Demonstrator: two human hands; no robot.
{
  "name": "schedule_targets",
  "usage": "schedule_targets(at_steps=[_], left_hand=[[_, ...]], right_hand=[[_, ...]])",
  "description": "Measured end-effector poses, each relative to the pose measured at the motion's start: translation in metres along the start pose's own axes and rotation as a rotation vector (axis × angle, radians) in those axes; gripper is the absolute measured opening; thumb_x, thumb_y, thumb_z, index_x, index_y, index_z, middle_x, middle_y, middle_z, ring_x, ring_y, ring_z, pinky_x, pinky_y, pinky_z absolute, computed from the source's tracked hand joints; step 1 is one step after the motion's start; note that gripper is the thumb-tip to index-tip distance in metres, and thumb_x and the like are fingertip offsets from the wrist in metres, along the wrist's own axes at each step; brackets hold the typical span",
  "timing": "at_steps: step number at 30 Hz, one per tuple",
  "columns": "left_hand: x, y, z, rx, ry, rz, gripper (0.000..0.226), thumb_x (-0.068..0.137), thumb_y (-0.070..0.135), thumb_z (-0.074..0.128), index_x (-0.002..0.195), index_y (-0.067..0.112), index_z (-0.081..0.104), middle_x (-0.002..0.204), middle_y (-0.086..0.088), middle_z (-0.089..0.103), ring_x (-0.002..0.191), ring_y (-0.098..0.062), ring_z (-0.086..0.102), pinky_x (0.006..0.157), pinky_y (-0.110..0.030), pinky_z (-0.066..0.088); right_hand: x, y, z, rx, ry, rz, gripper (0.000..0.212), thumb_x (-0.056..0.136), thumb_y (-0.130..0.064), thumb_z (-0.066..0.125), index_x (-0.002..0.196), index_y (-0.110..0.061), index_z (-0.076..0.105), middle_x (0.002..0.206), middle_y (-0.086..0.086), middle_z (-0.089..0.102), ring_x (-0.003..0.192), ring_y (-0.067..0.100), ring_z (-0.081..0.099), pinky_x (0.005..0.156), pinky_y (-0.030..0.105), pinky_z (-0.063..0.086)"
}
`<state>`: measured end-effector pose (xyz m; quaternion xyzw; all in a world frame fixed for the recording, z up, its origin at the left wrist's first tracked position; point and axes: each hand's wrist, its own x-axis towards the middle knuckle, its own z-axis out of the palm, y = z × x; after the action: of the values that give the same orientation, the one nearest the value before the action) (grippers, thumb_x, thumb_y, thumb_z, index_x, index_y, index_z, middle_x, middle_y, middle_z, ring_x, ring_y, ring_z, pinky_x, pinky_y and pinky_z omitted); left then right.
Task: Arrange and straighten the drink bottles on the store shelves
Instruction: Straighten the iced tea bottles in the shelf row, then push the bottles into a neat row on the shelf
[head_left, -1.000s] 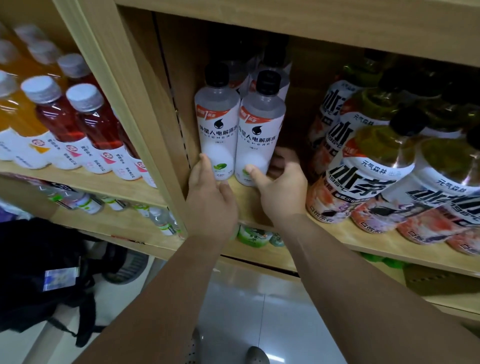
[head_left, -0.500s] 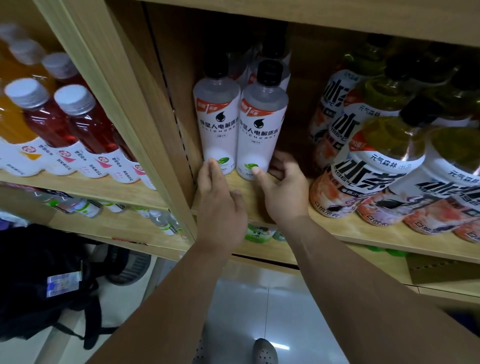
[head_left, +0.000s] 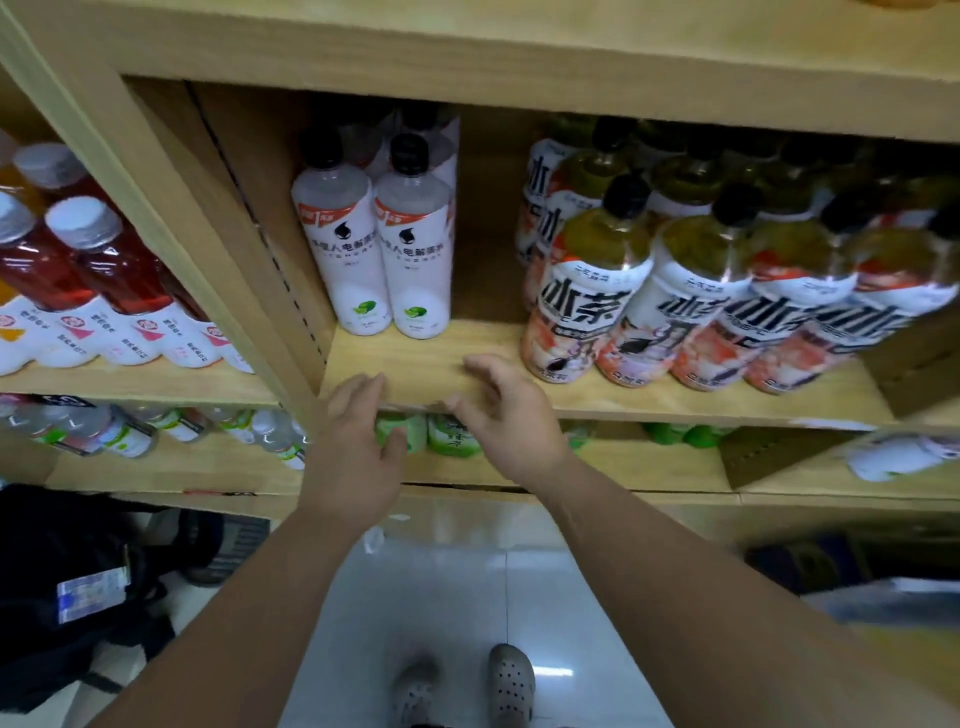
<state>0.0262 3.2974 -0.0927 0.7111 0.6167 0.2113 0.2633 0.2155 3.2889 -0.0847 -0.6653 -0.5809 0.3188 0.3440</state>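
White bottles: the two front white bottles (head_left: 343, 249) (head_left: 415, 254) stand upright on the shelf (head_left: 483, 358), side by side and touching, labels to the front, tucked against the left wall of their bay. More of the same sort stand behind them, half in shadow.

Left hand: the left hand (head_left: 358, 447) has come back to the front lip of the shelf, fingers spread and relaxed, with nothing in it.

Right hand: the right hand (head_left: 511, 415) sits just beside it at the same lip, fingers loosely bent and likewise empty. The two hands are close but not joined.

What has changed: a second ago both hands were at the feet of the white pair, fingertips against the bottles. Now they are clear of them, with bare board between fingers and bottles.

What that means: to my eye the white pair is finished with, squared up and let go. The job as a whole looks far from over.

Likely next: the tea bottles (head_left: 587, 291) to the right are packed tight and seem to lean, though the wide lens may exaggerate that. A gap separates them from the white pair.

Elsewhere: red drinks (head_left: 104, 270) in the left bay, green bottles (head_left: 452, 436) on the shelf below, and a black bag (head_left: 62, 582) on the floor.
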Motion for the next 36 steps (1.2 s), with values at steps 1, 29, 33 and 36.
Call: schedule_targets(at_steps=[1,29,33,36], left_hand=[[-0.005,0.000,0.000,0.036,-0.026,0.022,0.060,0.095,0.019,0.067,0.151,0.010,0.045,0.158,-0.010,0.040,0.145,-0.026,0.035,0.118,-0.037,0.030],[-0.149,0.374,0.289,0.263,-0.590,0.626,0.070,0.088,0.051,0.069,0.148,0.020,0.047,0.149,-0.005,0.044,0.135,-0.028,0.046,0.112,-0.040,0.041],[-0.159,0.416,0.329,0.309,-0.628,0.602,0.071,0.089,0.053,0.068,0.149,0.023,0.045,0.149,-0.004,0.043,0.135,-0.027,0.046,0.112,-0.041,0.041],[-0.150,0.436,0.359,0.376,-0.639,0.586,0.073,0.089,0.054,0.068,0.151,0.023,0.043,0.150,-0.003,0.043,0.136,-0.026,0.045,0.112,-0.039,0.041]], right_hand=[[-0.014,0.002,-0.010,-0.048,-0.012,-0.002,0.049,0.091,-0.034,0.075,0.134,-0.016,0.062,0.134,0.000,0.061,0.122,0.012,0.057,0.107,0.031,0.047],[-0.353,0.245,-0.390,-0.333,0.377,0.781,0.063,0.088,-0.058,0.071,0.142,-0.029,0.055,0.153,0.002,0.044,0.138,0.028,0.043,0.112,0.042,0.043],[-0.357,0.274,-0.440,-0.320,0.346,0.780,0.065,0.089,-0.058,0.069,0.145,-0.030,0.051,0.156,0.001,0.041,0.141,0.026,0.041,0.113,0.041,0.041],[-0.342,0.302,-0.464,-0.280,0.335,0.747,0.065,0.089,-0.058,0.070,0.145,-0.030,0.052,0.153,-0.001,0.044,0.138,0.025,0.043,0.111,0.039,0.042]])
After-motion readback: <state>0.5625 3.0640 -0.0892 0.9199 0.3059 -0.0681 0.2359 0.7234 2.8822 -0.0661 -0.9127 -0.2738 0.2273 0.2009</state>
